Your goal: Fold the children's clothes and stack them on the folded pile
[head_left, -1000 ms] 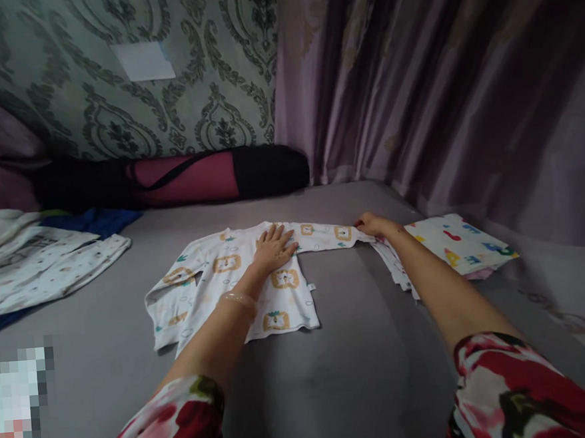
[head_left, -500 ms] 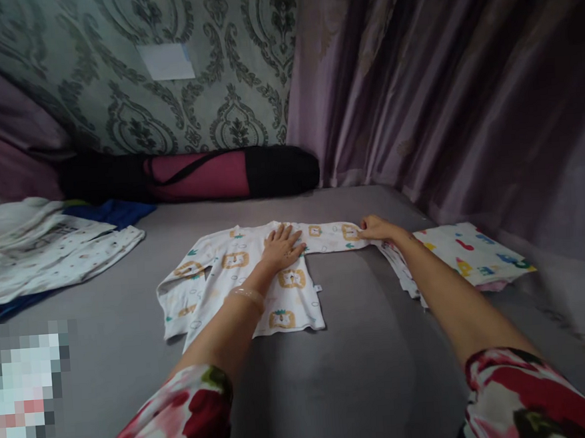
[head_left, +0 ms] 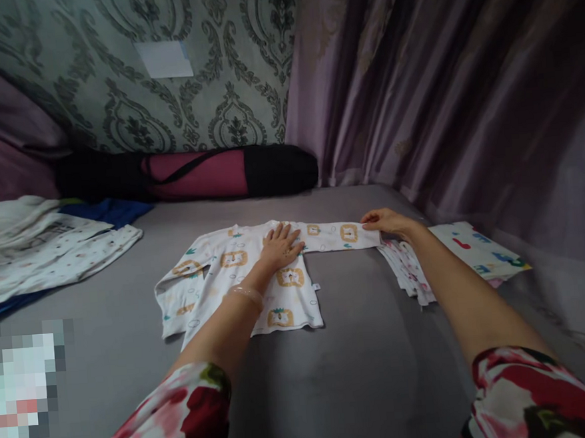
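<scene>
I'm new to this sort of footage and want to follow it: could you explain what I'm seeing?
There is no machine, just a person's left hand and right hand, both bare. The view comes from a camera worn on the head, looking forward and down. A white printed shirt lies spread on a grey sheet. The left hand rests flat on it; the right is at the end of its outstretched sleeve, though whether it pinches the cloth is hard to tell. Folded cloth lies to the right, more clothes to the left, and a long black-and-pink bag behind.
</scene>
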`<state>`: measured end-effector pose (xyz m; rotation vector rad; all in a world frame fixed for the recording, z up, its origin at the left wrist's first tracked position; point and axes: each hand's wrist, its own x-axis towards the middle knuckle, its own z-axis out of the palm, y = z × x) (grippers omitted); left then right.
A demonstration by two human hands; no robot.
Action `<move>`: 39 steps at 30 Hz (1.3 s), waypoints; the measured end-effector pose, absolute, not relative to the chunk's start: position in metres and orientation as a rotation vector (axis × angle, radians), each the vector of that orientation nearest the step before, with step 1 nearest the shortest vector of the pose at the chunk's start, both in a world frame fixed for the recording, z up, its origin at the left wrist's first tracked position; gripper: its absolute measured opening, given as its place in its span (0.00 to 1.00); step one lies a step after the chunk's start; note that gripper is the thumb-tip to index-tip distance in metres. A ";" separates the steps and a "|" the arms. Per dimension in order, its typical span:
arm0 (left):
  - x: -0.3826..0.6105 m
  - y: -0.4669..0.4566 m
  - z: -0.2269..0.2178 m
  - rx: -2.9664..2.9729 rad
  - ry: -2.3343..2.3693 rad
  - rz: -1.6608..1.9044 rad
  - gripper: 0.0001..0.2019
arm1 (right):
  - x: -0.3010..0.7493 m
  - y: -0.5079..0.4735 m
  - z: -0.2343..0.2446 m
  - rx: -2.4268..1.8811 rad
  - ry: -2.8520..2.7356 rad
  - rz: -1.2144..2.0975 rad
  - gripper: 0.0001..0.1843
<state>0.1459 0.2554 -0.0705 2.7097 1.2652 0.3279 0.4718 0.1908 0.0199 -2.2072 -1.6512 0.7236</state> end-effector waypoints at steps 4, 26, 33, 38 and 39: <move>0.146 0.256 -0.071 2.704 1.268 0.341 0.29 | 0.472 0.196 0.010 -2.454 -1.744 0.331 0.13; 0.145 0.253 -0.063 2.705 1.273 0.250 0.29 | 0.266 0.221 -0.060 -1.943 -2.020 0.442 0.36; 0.146 0.257 -0.071 2.704 1.289 0.348 0.28 | 0.308 0.201 -0.052 -2.264 -1.918 0.365 0.36; 0.145 0.258 -0.072 2.718 1.274 0.344 0.29 | 0.342 0.185 -0.047 -2.523 -1.723 0.336 0.32; 0.145 0.257 -0.072 2.715 1.274 0.338 0.29 | 0.348 0.182 -0.047 -2.565 -1.667 0.326 0.33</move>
